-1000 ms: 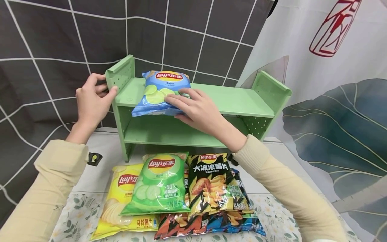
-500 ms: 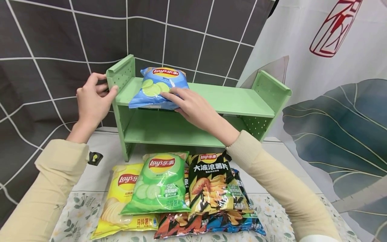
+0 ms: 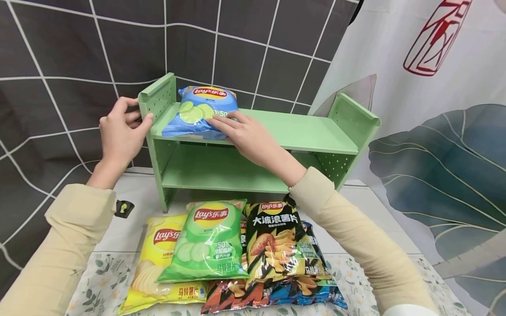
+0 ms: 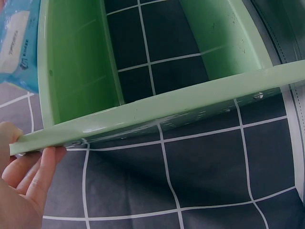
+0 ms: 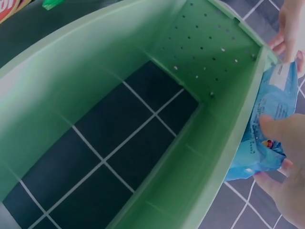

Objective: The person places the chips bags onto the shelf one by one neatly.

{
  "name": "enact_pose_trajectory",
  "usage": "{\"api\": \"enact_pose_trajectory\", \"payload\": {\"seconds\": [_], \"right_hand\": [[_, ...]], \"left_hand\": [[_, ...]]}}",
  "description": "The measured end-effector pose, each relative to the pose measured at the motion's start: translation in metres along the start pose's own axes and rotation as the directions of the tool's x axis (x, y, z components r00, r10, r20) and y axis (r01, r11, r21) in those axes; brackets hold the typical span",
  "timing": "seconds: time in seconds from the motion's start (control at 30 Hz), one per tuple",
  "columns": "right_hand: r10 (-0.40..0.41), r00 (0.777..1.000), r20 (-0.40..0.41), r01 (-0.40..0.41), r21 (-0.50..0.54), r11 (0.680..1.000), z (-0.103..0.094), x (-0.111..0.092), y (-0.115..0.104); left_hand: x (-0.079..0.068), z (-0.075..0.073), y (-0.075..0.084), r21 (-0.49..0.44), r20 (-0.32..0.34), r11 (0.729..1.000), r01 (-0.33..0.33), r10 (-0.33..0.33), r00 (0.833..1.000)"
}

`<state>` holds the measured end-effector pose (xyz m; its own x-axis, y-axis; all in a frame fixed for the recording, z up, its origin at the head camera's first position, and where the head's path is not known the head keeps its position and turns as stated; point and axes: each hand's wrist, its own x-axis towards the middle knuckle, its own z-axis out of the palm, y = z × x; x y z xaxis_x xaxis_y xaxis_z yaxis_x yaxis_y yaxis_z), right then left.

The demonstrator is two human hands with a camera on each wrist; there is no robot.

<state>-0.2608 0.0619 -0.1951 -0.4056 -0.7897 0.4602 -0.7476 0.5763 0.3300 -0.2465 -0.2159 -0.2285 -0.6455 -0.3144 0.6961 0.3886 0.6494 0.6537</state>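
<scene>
On the left end of the green shelf's [image 3: 308, 129] top board lies a blue bag of potato chips [image 3: 193, 112], front face up and tilted toward me. My right hand [image 3: 254, 140] holds the bag's lower right part. In the right wrist view, the thumb presses the blue bag's [image 5: 274, 107] underside, with fingers on its other side. My left hand [image 3: 121, 136] grips the shelf's left end panel, thumb in front. The left wrist view has the left hand [image 4: 28, 183] pinching that panel's [image 4: 143, 109] front edge.
Below the shelf lies a pile of chip bags: yellow [image 3: 154, 263], green [image 3: 205, 241] and black [image 3: 276, 245] ones, with red [image 3: 237, 294] and blue-black [image 3: 308, 289] ones underneath. A dark grid-patterned cloth [image 3: 253, 44] hangs close behind the shelf.
My right hand and the blue chip bag have moved left and slightly back, toward the shelf's left end panel. The left hand has stayed in place.
</scene>
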Motion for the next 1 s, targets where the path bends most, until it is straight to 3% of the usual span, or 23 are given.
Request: {"api": "enact_pose_trajectory", "payload": {"seconds": [0.3,0.6,1.0], "right_hand": [[0.004,0.999,0.041,-0.004,-0.022,1.0,0.005,0.008,-0.005],[-0.023,1.0,0.004,0.023,0.007,1.0,0.011,0.009,-0.006],[-0.034,0.999,0.03,0.036,-0.061,0.997,0.0,-0.007,-0.003]], "left_hand": [[0.0,0.0,0.0,0.004,0.01,1.0,0.001,-0.001,1.0],[0.0,-0.001,-0.001,0.001,-0.001,1.0,-0.012,0.012,1.0],[0.0,-0.001,-0.001,0.007,0.005,1.0,-0.011,0.011,1.0]]}}
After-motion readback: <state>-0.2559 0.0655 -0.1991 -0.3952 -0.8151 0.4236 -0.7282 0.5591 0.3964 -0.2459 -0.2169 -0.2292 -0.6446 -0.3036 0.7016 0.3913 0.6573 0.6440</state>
